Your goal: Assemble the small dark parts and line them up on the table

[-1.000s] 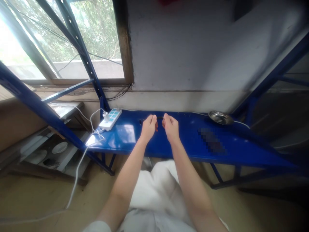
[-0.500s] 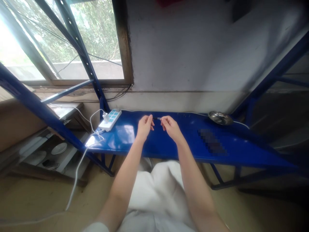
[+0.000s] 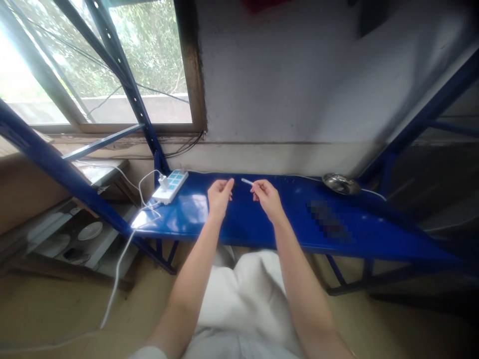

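From the head view, the right hand (image 3: 267, 198) pinches a thin white stick (image 3: 246, 181) between thumb and fingertips, its free end pointing across toward the left hand (image 3: 219, 196). The left hand's fingers curl in toward its thumb, nearly closed, with a small dark bit (image 3: 235, 185) just at the fingertips (too small to tell whether it is held or merely lies beyond them). A narrow gap separates the two hands, which sit about midway along the blue metal table (image 3: 243, 222), near its back edge. Both wrists are bent and the bare left forearm (image 3: 187, 264) and right forearm (image 3: 303, 281) angle inward from the lap, over the table's front edge. The main risk seems to be the light pinch: a slight loosening could let the stick drop onto the glossy metal and roll, while the dark bit, being so small, could slip away unseen against the blue. Toward the table's left end sits a white power strip (image 3: 170, 186) with a white cable (image 3: 118, 284) trailing over the side, and a sleeve or wrist catching that cable could tug the strip. A steel dish (image 3: 341, 183) rests near the back edge to the right, and a pixelated patch (image 3: 328, 220) hides whatever lies in front of it.
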`<state>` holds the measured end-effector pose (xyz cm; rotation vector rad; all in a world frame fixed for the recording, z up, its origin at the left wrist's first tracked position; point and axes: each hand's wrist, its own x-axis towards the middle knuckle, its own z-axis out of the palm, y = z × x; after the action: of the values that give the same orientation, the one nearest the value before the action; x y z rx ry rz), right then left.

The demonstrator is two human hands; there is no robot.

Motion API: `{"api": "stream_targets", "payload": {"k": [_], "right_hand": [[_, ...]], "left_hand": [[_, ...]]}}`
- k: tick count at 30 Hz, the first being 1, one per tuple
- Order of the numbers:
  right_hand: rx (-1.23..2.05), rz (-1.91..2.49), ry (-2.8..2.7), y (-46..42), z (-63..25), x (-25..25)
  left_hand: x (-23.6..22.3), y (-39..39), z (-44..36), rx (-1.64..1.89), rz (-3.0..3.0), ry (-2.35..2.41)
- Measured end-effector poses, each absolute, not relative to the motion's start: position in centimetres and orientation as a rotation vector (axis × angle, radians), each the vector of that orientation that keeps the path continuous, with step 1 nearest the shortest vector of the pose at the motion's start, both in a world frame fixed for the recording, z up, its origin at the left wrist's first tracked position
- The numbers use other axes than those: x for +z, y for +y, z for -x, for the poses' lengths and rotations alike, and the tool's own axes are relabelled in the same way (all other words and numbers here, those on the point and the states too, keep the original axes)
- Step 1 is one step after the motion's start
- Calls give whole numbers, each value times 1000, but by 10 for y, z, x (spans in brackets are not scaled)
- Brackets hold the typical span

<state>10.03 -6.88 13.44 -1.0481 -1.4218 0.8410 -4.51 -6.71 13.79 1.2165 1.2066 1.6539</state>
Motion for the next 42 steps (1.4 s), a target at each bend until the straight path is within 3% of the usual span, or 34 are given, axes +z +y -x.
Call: {"api": "stream_targets", "payload": {"k": [8,18,24,35,42], "right_hand": [[914,1098,-1639,-67,-87,128],[586,1213,-1934,-45,-104,130],[707,1241,-1930,-40,-110,128],[629,1499,-1724,-12,-130,81],[542,1646,-1578,13,-161,41]], "left_hand": [[130,-63,39,1462,-1329,1116],[122,-44,46,1212,-1828,1187],[113,-40,43,1211,-2007,1118],[28,-15,61,1186,-1644,1480],[18,-20,64,1194,-1464,1452]]}}
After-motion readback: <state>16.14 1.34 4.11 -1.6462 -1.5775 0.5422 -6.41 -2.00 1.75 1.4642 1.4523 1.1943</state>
